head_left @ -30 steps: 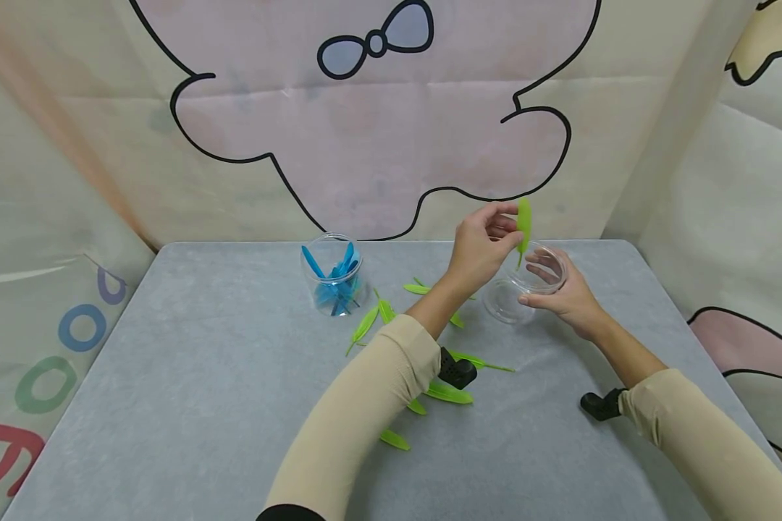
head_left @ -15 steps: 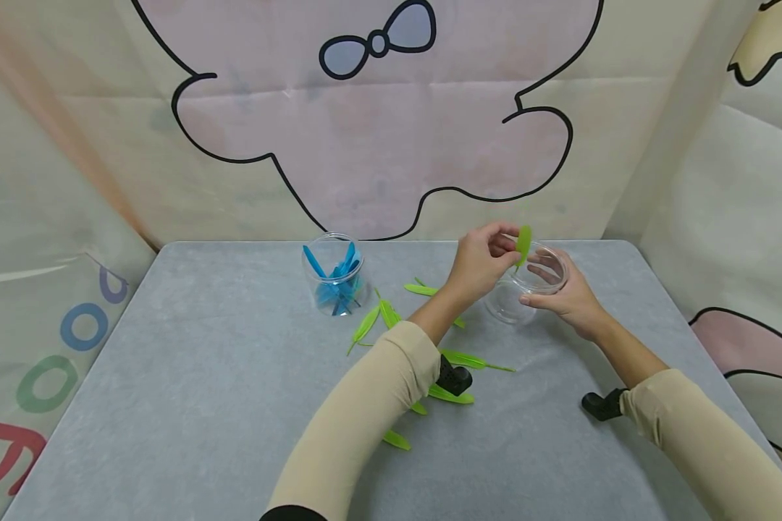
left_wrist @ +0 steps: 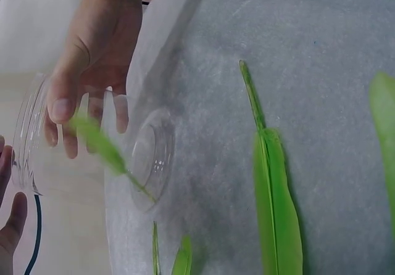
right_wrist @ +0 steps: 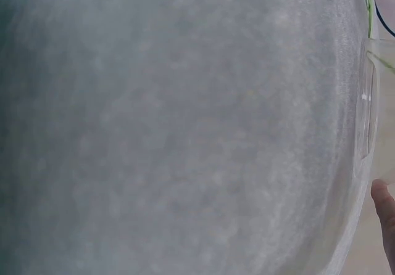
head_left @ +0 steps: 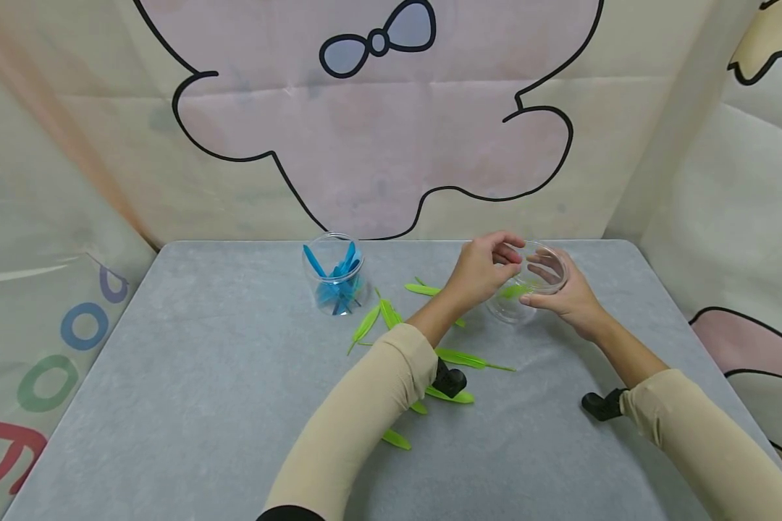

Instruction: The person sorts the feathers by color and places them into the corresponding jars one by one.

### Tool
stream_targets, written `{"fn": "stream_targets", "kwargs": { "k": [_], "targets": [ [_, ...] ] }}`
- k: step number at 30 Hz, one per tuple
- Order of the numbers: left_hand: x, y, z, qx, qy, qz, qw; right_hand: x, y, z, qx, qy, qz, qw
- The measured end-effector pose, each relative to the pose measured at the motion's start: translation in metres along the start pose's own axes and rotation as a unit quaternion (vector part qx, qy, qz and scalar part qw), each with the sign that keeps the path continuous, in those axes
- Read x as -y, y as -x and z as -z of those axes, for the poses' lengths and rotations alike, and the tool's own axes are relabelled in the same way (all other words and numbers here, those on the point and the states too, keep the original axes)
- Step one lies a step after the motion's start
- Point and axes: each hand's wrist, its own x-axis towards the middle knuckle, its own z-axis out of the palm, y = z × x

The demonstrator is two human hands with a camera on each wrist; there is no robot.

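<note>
A clear plastic jar (head_left: 510,315) stands at the back right of the table, and my right hand (head_left: 572,298) grips it with thumb and fingers around its side. Inside it is a bright green feather (left_wrist: 103,145), tilted, its quill pointing down toward the jar's base in the left wrist view. My left hand (head_left: 484,269) is at the jar's mouth with its fingers loosely bent and nothing between them. Only a fingertip of the right hand (right_wrist: 384,204) and the jar's lower edge show in the right wrist view.
Another clear jar (head_left: 329,297) with several blue feathers (head_left: 339,278) stands to the left. Several green feathers (head_left: 463,358) lie scattered on the grey table (head_left: 202,376), some partly behind the left sleeve (head_left: 358,412). A printed cloth backdrop (head_left: 365,137) rises behind the table.
The left hand has lowered the green feather over the jar and let it go; it is now inside. The right hand and the jar have stayed in place.
</note>
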Motion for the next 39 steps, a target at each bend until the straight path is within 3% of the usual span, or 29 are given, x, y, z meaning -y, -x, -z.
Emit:
{"fn": "stream_targets", "kwargs": {
  "k": [9, 16, 24, 34, 39],
  "targets": [
    [0.001, 0.006, 0.007, 0.032, -0.019, -0.029, 0.9989, -0.001, -0.001, -0.001, 0.001, 0.011, 0.006, 1.000],
    [0.002, 0.023, 0.017, 0.115, -0.039, -0.039, 0.9918, -0.002, -0.001, 0.001, -0.002, 0.012, 0.012, 1.000],
    [0.012, 0.062, 0.036, 0.239, -0.047, -0.035, 0.9692, -0.005, -0.002, 0.001, -0.011, 0.006, 0.027, 1.000],
    [0.021, 0.108, 0.068, 0.318, -0.064, -0.028, 0.9455, -0.003, -0.003, 0.001, -0.009, 0.005, 0.023, 1.000],
    [0.027, 0.129, 0.080, 0.348, -0.060, -0.006, 0.9355, -0.004, -0.002, 0.002, -0.009, -0.003, 0.023, 1.000]
  ]
}}
